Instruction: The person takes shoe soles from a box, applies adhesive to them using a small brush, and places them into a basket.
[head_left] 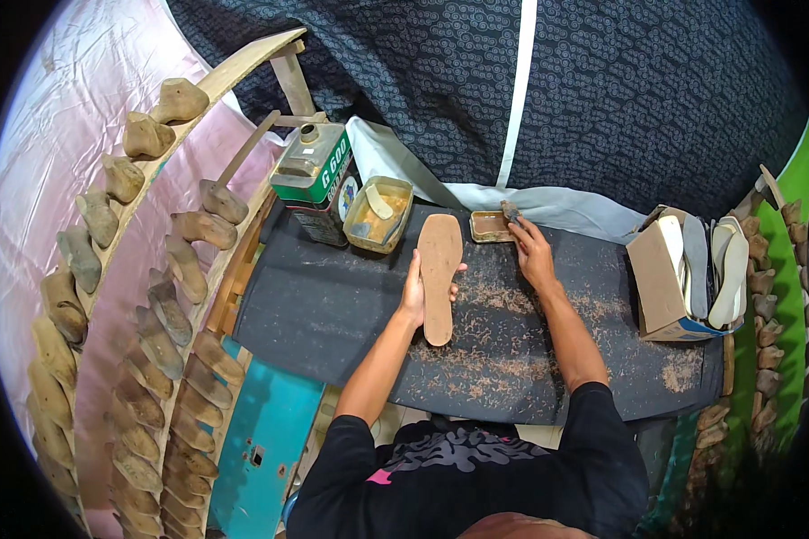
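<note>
The brown insole stands lengthwise over the middle of the dark work mat, gripped along its left edge by the left hand, fingers curled behind it and thumb in front. The right hand pinches a small brush at the shallow glue tin just right of the insole's toe. Open, shaving-strewn mat lies between the hands and the cardboard box of soles at the right edge, while a green can and a yellow tub crowd the far left corner.

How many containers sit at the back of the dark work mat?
3: a green metal can at the left, an open yellowish tub beside it, and a small flat tin by the right hand.
</note>
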A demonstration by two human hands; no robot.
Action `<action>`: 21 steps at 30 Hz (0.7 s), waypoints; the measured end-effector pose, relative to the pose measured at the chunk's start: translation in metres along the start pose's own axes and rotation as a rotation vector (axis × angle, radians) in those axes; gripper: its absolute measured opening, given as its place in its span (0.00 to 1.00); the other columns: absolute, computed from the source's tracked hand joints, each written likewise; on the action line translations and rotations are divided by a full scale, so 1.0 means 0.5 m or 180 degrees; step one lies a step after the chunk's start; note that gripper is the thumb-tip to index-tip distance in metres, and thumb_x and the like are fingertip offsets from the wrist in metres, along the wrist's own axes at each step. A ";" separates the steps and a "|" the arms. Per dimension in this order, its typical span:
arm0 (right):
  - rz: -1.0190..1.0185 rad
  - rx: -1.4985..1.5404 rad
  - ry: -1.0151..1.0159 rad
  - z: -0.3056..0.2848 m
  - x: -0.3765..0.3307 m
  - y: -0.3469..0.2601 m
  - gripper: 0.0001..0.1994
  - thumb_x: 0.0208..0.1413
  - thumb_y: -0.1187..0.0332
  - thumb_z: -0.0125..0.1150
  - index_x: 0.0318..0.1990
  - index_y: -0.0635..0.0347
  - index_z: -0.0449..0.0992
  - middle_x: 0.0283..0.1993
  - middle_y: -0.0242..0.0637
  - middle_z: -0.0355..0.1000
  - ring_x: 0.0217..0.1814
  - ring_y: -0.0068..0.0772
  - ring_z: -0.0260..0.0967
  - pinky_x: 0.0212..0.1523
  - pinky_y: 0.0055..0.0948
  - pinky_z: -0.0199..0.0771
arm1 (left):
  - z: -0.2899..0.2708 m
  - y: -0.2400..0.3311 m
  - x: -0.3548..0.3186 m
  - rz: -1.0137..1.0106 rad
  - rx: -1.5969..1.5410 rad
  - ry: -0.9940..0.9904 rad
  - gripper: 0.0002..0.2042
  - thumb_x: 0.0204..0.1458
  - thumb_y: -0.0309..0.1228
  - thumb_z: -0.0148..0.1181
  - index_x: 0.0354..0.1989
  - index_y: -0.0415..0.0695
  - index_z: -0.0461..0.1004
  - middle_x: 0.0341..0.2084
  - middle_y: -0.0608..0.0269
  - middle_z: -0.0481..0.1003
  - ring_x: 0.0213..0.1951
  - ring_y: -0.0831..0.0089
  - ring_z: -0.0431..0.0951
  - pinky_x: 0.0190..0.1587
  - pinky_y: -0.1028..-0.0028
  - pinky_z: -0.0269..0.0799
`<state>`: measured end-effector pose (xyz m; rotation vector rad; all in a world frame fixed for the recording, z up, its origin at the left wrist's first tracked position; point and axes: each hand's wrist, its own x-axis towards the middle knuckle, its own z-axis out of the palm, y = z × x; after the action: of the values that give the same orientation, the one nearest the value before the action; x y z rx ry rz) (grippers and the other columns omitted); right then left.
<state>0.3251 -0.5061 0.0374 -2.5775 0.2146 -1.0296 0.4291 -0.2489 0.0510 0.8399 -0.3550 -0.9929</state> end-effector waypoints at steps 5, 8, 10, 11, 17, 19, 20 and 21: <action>0.0757 0.1106 0.0490 -0.013 -0.014 -0.024 0.14 0.54 0.83 0.59 0.47 0.61 0.79 0.58 0.44 0.71 0.54 0.45 0.74 0.47 0.32 0.77 | -0.020 -0.005 0.023 -0.0109 -0.0095 -0.0084 0.41 0.59 0.68 0.28 0.64 0.45 0.63 0.49 0.56 0.76 0.29 0.73 0.75 0.30 0.73 0.74; 0.0527 0.0795 0.0475 -0.019 -0.026 -0.018 0.11 0.52 0.83 0.61 0.43 0.62 0.79 0.55 0.43 0.73 0.53 0.44 0.74 0.47 0.32 0.76 | -0.020 -0.008 0.038 -0.0167 -0.0185 -0.0088 0.39 0.60 0.67 0.28 0.66 0.46 0.62 0.49 0.53 0.76 0.28 0.72 0.76 0.29 0.73 0.77; 0.0499 0.0814 0.0419 -0.019 -0.026 -0.007 0.11 0.49 0.83 0.63 0.40 0.62 0.80 0.53 0.42 0.74 0.53 0.45 0.73 0.50 0.35 0.74 | -0.017 -0.011 0.043 -0.0233 -0.0192 -0.0129 0.39 0.60 0.67 0.28 0.66 0.47 0.62 0.49 0.53 0.76 0.29 0.72 0.76 0.30 0.73 0.77; 0.0497 0.0810 0.0418 -0.019 -0.023 -0.008 0.11 0.49 0.83 0.63 0.40 0.62 0.80 0.53 0.42 0.74 0.53 0.45 0.73 0.50 0.35 0.74 | -0.018 -0.010 0.045 -0.0271 -0.0192 -0.0140 0.39 0.60 0.66 0.28 0.66 0.47 0.62 0.49 0.54 0.76 0.29 0.73 0.76 0.30 0.73 0.77; 0.0404 0.0638 0.0185 -0.008 -0.011 -0.006 0.11 0.47 0.83 0.63 0.39 0.62 0.80 0.51 0.42 0.74 0.52 0.48 0.71 0.51 0.38 0.72 | -0.021 -0.020 0.045 -0.0298 -0.0048 -0.0161 0.39 0.60 0.66 0.27 0.66 0.47 0.62 0.49 0.55 0.76 0.30 0.73 0.76 0.32 0.72 0.77; 0.0342 0.0571 0.0202 -0.003 -0.009 0.002 0.11 0.46 0.82 0.63 0.39 0.62 0.80 0.51 0.42 0.74 0.50 0.48 0.71 0.50 0.37 0.73 | -0.024 -0.020 0.046 -0.0300 -0.0036 -0.0143 0.39 0.60 0.66 0.27 0.66 0.47 0.62 0.49 0.55 0.76 0.30 0.73 0.76 0.32 0.72 0.77; 0.0333 0.0581 0.0194 0.000 -0.008 0.003 0.11 0.46 0.82 0.63 0.39 0.62 0.80 0.51 0.42 0.74 0.50 0.48 0.71 0.50 0.37 0.73 | -0.028 -0.021 0.046 -0.0306 -0.0021 -0.0124 0.39 0.60 0.66 0.27 0.66 0.47 0.62 0.49 0.54 0.76 0.30 0.73 0.76 0.33 0.72 0.77; 0.0316 0.0577 0.0178 0.002 -0.008 0.003 0.11 0.46 0.82 0.63 0.39 0.62 0.80 0.51 0.42 0.74 0.51 0.48 0.71 0.50 0.37 0.73 | -0.031 -0.021 0.045 -0.0298 -0.0024 -0.0113 0.39 0.60 0.66 0.27 0.66 0.47 0.62 0.49 0.54 0.76 0.30 0.73 0.76 0.33 0.72 0.77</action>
<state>0.3231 -0.5063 0.0336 -2.3541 0.2486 -1.0357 0.4441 -0.2635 0.0305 0.8391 -0.3445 -1.0965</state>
